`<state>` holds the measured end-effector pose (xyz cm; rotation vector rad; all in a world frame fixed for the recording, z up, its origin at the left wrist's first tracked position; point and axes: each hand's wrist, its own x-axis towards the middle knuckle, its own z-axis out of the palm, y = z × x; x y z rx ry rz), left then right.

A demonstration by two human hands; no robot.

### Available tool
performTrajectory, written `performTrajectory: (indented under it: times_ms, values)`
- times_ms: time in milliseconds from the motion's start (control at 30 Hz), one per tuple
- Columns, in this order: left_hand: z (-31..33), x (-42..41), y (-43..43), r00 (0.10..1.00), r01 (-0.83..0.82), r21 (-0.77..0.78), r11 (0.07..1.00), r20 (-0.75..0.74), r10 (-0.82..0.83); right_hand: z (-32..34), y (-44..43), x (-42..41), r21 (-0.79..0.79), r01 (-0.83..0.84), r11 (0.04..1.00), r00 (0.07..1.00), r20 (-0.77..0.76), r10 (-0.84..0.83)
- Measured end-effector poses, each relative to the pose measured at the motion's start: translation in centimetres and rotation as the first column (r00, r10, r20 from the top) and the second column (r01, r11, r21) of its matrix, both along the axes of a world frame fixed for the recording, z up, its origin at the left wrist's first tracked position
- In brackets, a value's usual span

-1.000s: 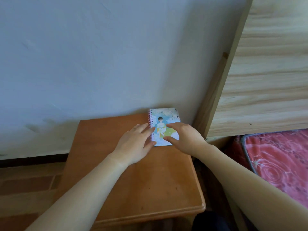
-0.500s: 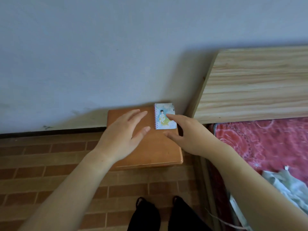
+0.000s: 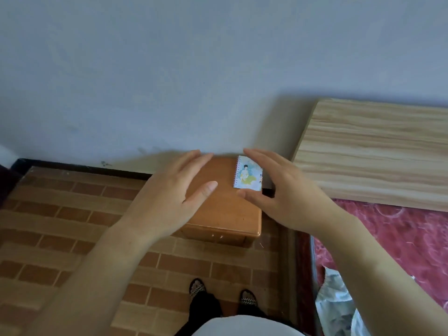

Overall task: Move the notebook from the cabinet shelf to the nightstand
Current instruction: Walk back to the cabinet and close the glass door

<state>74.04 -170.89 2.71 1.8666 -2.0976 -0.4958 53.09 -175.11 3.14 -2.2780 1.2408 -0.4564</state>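
At the centre of the head view, the notebook (image 3: 248, 174) lies flat on the surface of the nightstand (image 3: 225, 209), in its far right corner, close to the wall (image 3: 169, 69). Its illustrated cover faces up and its spiral binding runs along the left edge. The left hand (image 3: 169, 197) is spread, palm down, with fingers straight and slightly apart; it is over the left and middle part of the surface and holds nothing. The right hand (image 3: 283, 190) is likewise spread, with fingers extended toward the wall and the thumb pointing left. This hand overlaps the right edge of the notebook in the view, and the thumb tip sits just below the notebook's near edge. Contact between either hand and the notebook or the surface cannot be determined from this view. The notebook shows between the two hands, nearer to the right one. To the right of the nightstand, a light wooden headboard (image 3: 375, 154) stands against the wall, with a red patterned mattress (image 3: 400, 238) below it. A pale crumpled cloth (image 3: 334, 299) lies on the near edge of the mattress. The floor (image 3: 60, 226) has a brick pattern, and a dark baseboard (image 3: 84, 169) runs along the foot of the wall. The person's feet (image 3: 197, 287), in patterned sandals, stand on the floor in front of the nightstand.
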Motion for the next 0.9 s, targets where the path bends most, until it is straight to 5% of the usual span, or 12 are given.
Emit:
performTrajectory:
  times_ms: [433,900]
  values:
    - [-0.7,5.2,14.6,0.859,-0.510,0.121,0.851,0.029,0.511,-0.6,5.4,10.2,0.023,-0.497,0.868,0.868,0.008,0.496]
    - [-0.7,18.7,38.7,0.479,-0.869,0.126,0.478,-0.030,0.878,1.5,24.5,31.8,0.007,-0.839,0.545,0.542,-0.086,0.836]
